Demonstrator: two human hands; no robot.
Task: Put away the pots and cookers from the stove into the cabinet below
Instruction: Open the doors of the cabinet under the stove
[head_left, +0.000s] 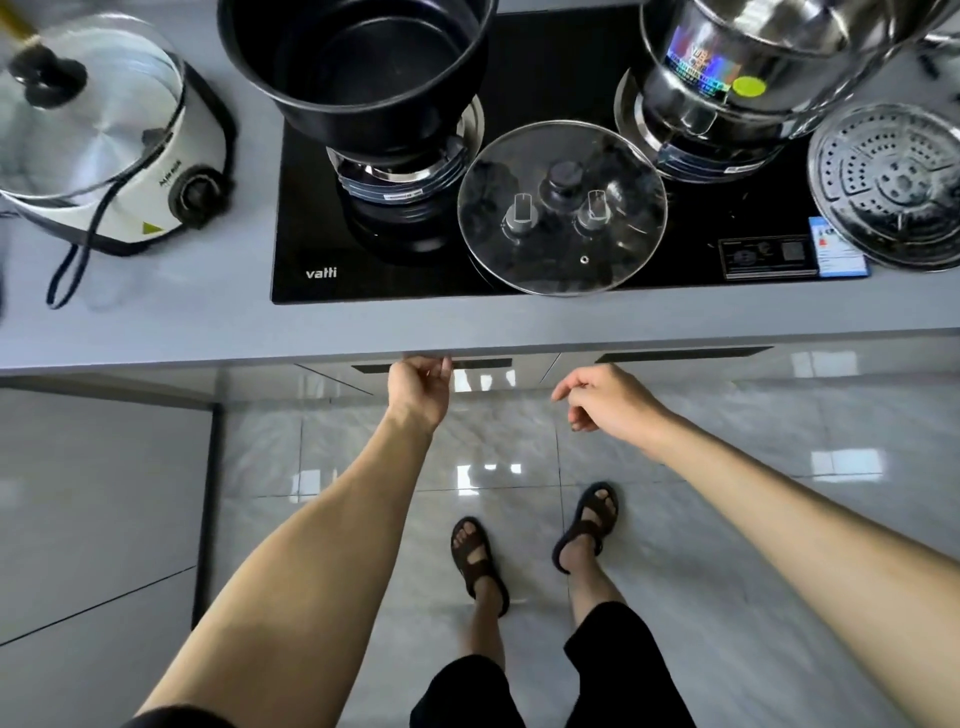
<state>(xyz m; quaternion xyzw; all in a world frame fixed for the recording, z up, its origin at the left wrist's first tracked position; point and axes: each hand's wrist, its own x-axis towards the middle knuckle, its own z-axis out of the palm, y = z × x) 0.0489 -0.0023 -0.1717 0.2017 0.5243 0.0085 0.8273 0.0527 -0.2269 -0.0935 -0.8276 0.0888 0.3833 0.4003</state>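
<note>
A black pot (363, 67) stands on the left burner of the black stove (374, 275). A shiny steel pot (769, 67) with a sticker sits on the right burner. Between them a glass lid (563, 208) lies over the knobs. A white electric cooker (104, 135) with a lid and a cord stands on the grey counter at the left. My left hand (421, 384) curls its fingers on the top edge of the cabinet door (332, 376) under the counter. My right hand (608, 397) hovers relaxed and holds nothing, just in front of the right cabinet door (649, 364).
A perforated steel steamer tray (893, 182) lies at the stove's right edge. The grey counter edge (519, 327) overhangs the cabinets. Glossy tiled floor lies below, with my sandalled feet on it. A grey cabinet block stands at the left.
</note>
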